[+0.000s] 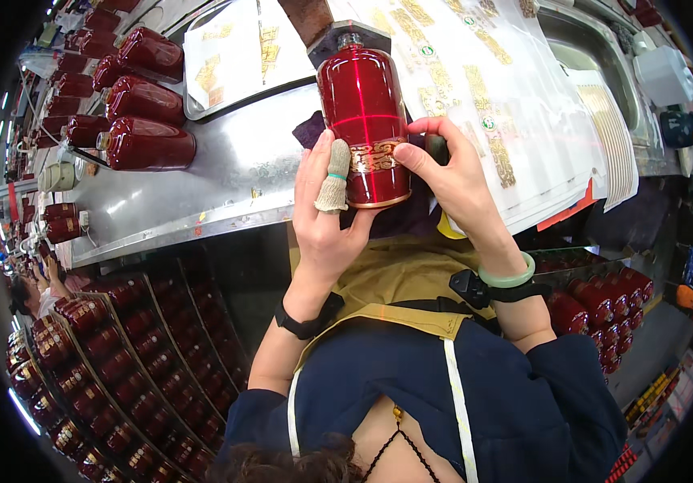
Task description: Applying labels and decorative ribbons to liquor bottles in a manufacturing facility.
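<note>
Red bottle [362, 84] is lying on the surface [237, 157], neck pointing away from the person, w/ some dark cloth [308, 129] poking out beside it, prob there so the glass doesn't slide or scratch. L hand [322, 229] is holding the bottle, fingers along its left side and thumb by the base, prob to stop it rolling. One finger there has a cloth sleeve [333, 181], likely for padding or rubbing. R hand [461, 173] is on the bottle's right side, thumb on the gold band [374, 157], forefinger against the glass; can't tell if it's actually gripping. A red light cross [364, 118] falls on the bottle above the band, maybe for lining stuff up. Sheets w/ gold bits [535, 149] sit right of the bottle, prob for easy reach; more bottles [151, 145] lie well left of it.
</note>
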A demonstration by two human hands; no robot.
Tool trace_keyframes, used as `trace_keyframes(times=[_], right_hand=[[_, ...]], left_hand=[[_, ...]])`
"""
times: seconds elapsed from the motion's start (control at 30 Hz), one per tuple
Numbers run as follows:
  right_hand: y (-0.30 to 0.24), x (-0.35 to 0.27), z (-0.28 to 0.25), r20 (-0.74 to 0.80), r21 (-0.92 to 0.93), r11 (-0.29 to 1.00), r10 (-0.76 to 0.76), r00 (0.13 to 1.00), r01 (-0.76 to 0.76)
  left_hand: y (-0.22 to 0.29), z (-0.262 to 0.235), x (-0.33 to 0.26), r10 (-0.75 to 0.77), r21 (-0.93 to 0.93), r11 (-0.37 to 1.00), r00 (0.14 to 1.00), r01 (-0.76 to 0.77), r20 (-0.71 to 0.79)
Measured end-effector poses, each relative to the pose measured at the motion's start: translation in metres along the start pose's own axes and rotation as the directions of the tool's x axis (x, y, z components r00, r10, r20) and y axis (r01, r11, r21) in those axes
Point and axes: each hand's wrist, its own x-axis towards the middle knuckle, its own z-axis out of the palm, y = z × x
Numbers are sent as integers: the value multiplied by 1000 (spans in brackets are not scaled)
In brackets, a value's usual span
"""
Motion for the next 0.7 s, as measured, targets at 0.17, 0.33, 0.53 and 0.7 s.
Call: trace_keyframes(times=[0.17, 0.33, 0.53, 0.7], right_hand=[[4, 0, -8, -44, 295, 955, 8, 999, 5], [-4, -2, -13, -148, 174, 966, -168, 975, 193], [-31, -23, 13, -128, -48, 963, -271, 954, 266], [6, 4, -14, -176, -616, 720, -520, 836, 319]], left_hand=[[18, -6, 5, -2, 100, 995, 993, -10, 114], [43, 4, 17, -65, 325, 946, 983, 5, 172], [19, 1, 13, -129, 0, 992, 991, 129, 44], [-2, 4, 10, -295, -137, 944, 954, 301, 61]])
